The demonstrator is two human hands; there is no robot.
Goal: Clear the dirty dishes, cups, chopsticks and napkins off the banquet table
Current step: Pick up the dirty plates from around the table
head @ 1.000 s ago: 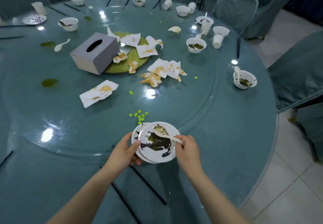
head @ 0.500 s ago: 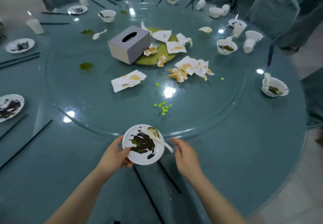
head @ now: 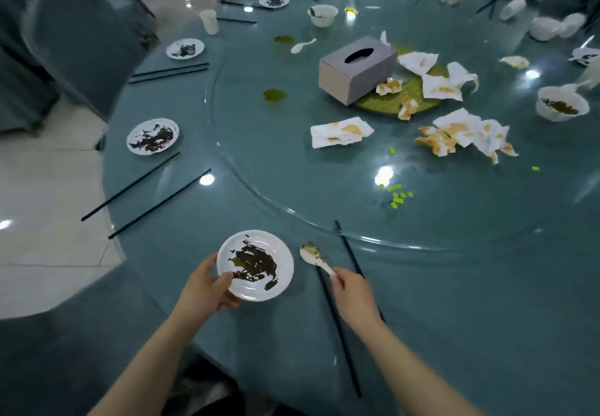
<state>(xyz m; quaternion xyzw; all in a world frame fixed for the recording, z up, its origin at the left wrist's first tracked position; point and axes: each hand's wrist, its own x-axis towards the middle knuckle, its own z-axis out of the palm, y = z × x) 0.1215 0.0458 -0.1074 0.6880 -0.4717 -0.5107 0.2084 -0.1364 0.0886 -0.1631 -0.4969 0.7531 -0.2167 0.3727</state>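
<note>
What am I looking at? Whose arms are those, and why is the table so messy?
The camera sits on a person's head and looks down, so the two bare arms at the bottom are that person's own. They are clearing a big round banquet table after a meal. The left hand grips a white plate smeared with dark sauce. The right hand pinches the handle of a white spoon, held beside the plate. Black chopsticks lie under that hand. Further off are more dirty plates, stained napkins, a grey tissue box, bowls, cups and little green food bits.
</note>
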